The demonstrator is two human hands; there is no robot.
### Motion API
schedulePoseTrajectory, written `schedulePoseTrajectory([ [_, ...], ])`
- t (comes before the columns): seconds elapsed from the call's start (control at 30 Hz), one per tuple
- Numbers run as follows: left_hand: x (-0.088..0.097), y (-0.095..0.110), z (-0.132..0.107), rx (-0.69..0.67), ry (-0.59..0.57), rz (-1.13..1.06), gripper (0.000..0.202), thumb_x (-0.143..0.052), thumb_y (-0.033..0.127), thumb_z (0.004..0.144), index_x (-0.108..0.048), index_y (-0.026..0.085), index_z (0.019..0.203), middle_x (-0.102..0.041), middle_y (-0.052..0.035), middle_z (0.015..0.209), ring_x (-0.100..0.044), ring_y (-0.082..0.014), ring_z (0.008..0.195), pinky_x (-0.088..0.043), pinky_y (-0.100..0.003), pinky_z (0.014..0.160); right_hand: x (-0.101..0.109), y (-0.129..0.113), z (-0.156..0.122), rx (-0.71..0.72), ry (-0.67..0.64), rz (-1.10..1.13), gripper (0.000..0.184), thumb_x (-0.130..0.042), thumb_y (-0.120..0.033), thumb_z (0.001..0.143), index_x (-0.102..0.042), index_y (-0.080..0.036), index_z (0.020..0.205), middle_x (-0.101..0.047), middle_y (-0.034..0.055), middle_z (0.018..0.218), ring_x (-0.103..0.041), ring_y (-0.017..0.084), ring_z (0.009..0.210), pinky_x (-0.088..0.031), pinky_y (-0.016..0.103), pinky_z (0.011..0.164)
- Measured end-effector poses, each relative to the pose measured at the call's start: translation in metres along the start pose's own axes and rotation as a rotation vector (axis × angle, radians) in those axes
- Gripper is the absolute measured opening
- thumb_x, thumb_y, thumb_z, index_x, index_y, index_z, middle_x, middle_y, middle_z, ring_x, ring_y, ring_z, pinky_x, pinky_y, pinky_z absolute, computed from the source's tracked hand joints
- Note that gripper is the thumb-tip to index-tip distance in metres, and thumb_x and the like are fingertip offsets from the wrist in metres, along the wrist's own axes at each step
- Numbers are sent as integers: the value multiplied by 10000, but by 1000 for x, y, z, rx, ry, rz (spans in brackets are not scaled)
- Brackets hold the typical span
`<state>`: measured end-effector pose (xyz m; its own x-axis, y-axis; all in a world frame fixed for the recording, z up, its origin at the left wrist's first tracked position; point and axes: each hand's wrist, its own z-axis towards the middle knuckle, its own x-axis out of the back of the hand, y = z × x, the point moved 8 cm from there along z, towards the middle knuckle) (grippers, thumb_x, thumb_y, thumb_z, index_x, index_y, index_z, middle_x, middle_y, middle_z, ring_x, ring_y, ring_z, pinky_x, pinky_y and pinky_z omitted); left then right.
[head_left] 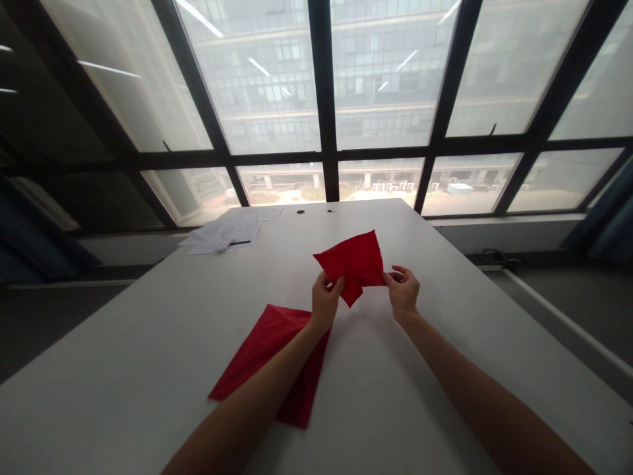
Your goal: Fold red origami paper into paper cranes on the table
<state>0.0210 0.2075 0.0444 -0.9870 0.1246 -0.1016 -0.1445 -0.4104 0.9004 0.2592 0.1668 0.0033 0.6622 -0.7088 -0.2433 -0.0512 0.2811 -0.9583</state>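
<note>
A folded red paper is held up above the white table. My left hand pinches its lower left edge, fingers closed on it. My right hand pinches its right edge, thumb and fingers pressed on the paper. A second, larger red sheet lies flat on the table under my left forearm, partly hidden by it.
A loose pile of white papers with a dark pen lies at the table's far left. Two small dark holes sit near the far edge. Large dark-framed windows stand behind the table. Floor shows on both sides.
</note>
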Motion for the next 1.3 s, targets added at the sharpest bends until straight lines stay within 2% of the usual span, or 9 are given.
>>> schedulePoseTrajectory([
  [0.13, 5, 2, 1, -5, 50, 4, 195, -682, 335, 834, -585, 173, 885, -623, -9, 813, -567, -131, 682, -497, -243, 624, -2, -5, -6, -54, 15, 72, 544, -805, -461, 653, -587, -191, 1071, -658, 50, 935, -662, 186, 829, -579, 314, 725],
  [0.2, 5, 4, 0, -12, 59, 3, 186, -684, 323, 833, -581, 177, 883, -619, -5, 820, -572, -131, 697, -505, -247, 647, -10, -2, -14, -129, -39, 107, 550, -778, -511, 691, -561, -197, 1087, -671, 51, 898, -686, 194, 785, -603, 337, 700],
  [0.37, 0, 8, -2, -16, 32, -1, 172, -692, 306, 824, -574, 184, 853, -616, -2, 831, -597, -144, 744, -530, -276, 710, -32, 6, -32, -252, -244, 115, 443, -862, -422, 605, -625, -149, 861, -703, 73, 728, -677, 200, 612, -617, 374, 626],
  [0.5, 2, 7, -3, 0, 48, 13, 211, -701, 322, 812, -541, 189, 778, -587, 15, 759, -567, -132, 684, -511, -258, 662, -33, -5, -29, -203, -351, 64, 385, -870, -368, 581, -668, -123, 797, -708, 68, 694, -652, 178, 576, -592, 356, 612],
  [0.7, 13, -10, 0, 52, 147, 53, 251, -706, 329, 786, -506, 190, 724, -525, 42, 669, -477, -102, 578, -411, -211, 544, -33, -37, -16, 12, -504, -43, 335, -865, -346, 577, -697, -156, 796, -691, 17, 648, -605, 158, 581, -510, 298, 582],
  [0.83, 16, -18, 1, 78, 166, 83, 228, -677, 333, 796, -513, 187, 735, -519, 44, 647, -464, -98, 538, -385, -212, 513, -33, -35, -17, 69, -460, -93, 341, -829, -413, 614, -680, -163, 792, -670, 10, 639, -581, 156, 575, -479, 287, 564],
  [0.93, 20, -8, 1, 37, 200, 137, 239, -692, 300, 786, -499, 188, 703, -508, 44, 649, -457, -102, 574, -389, -214, 545, -31, -25, -27, 45, -364, -140, 363, -776, -491, 675, -661, -157, 757, -630, 3, 590, -530, 141, 514, -426, 271, 502],
  [1.07, 21, 10, -3, -22, 229, 185, 236, -682, 290, 807, -493, 193, 703, -519, 40, 664, -469, -111, 615, -419, -220, 589, -36, -18, -48, -9, -345, -191, 419, -723, -536, 723, -665, -138, 604, -578, 5, 510, -470, 127, 469, -357, 267, 471],
  [1.3, 1, 19, -12, -31, 112, 148, 223, -679, 321, 823, -509, 196, 749, -585, 32, 695, -561, -115, 596, -476, -223, 561, -41, -13, -53, -84, -266, -156, 385, -755, -500, 669, -751, -116, 689, -631, 27, 564, -516, 148, 527, -378, 273, 506],
])
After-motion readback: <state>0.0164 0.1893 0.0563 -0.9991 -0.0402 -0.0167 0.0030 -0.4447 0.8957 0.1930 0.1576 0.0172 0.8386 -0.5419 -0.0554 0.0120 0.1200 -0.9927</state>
